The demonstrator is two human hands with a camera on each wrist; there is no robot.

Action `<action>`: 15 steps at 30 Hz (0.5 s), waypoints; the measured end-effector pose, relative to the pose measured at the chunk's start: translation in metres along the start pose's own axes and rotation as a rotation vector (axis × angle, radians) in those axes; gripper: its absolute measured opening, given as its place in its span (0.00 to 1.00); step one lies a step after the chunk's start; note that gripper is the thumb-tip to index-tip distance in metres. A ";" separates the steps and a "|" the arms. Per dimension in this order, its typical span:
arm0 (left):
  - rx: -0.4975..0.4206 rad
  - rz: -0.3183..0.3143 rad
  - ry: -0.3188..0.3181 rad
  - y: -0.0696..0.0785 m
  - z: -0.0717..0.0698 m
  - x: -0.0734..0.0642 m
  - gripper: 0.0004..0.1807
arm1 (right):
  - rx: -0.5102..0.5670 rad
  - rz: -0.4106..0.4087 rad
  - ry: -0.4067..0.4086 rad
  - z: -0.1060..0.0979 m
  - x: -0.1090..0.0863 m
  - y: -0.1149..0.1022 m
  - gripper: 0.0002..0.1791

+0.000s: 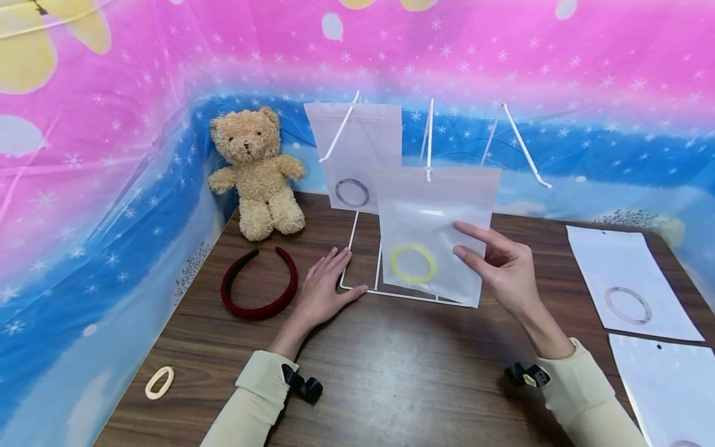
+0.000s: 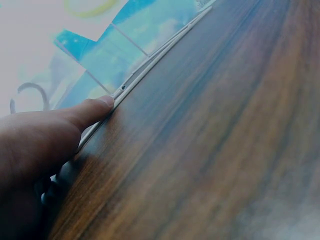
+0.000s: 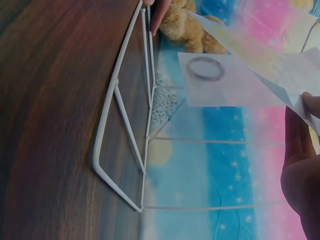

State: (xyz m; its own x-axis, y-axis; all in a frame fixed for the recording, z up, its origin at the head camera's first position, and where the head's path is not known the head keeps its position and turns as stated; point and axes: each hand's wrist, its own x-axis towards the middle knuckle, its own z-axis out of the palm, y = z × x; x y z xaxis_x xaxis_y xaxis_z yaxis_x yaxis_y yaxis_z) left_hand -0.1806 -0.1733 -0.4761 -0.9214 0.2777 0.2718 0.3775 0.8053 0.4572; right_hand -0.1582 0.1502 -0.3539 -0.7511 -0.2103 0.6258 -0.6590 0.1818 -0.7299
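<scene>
A white wire display rack point(image 1: 408, 293) stands on the table. From its middle hook hangs a white packet point(image 1: 408, 198) showing a yellow ring point(image 1: 413, 263). My right hand point(image 1: 508, 273) grips this packet by its right side, index fingertip and thumb tip on the front. My left hand point(image 1: 324, 285) lies flat at the rack base's left corner, fingers straight, with the thumb point(image 2: 97, 107) along the front wire. Behind, a second white packet point(image 1: 363, 143) with a grey ring point(image 1: 352, 193) hangs on the left hook.
A teddy bear point(image 1: 257, 174) sits at the back left, with a dark red headband point(image 1: 259, 310) in front of it. A cream oval ring point(image 1: 159, 383) lies at the front left. Two white packets point(image 1: 625, 267) lie on the right. The rack's right hook point(image 1: 525, 146) is bare.
</scene>
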 end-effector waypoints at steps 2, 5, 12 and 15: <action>0.001 0.000 0.001 0.000 0.000 0.000 0.46 | 0.003 0.000 -0.005 0.000 0.003 0.002 0.23; 0.001 0.003 0.004 -0.001 0.000 0.000 0.46 | 0.013 -0.005 -0.008 0.000 0.009 0.008 0.23; 0.002 0.002 0.009 0.000 -0.002 0.000 0.46 | 0.025 -0.005 0.008 0.003 0.027 0.021 0.23; 0.001 0.003 0.007 0.001 -0.002 0.000 0.46 | 0.010 -0.023 0.027 0.004 0.035 0.027 0.23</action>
State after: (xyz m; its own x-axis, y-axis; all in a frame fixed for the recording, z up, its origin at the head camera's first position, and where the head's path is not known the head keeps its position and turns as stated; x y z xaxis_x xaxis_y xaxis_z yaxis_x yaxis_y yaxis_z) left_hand -0.1799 -0.1735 -0.4743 -0.9194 0.2767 0.2795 0.3806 0.8050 0.4552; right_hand -0.2024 0.1440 -0.3524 -0.7367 -0.1884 0.6495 -0.6757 0.1676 -0.7178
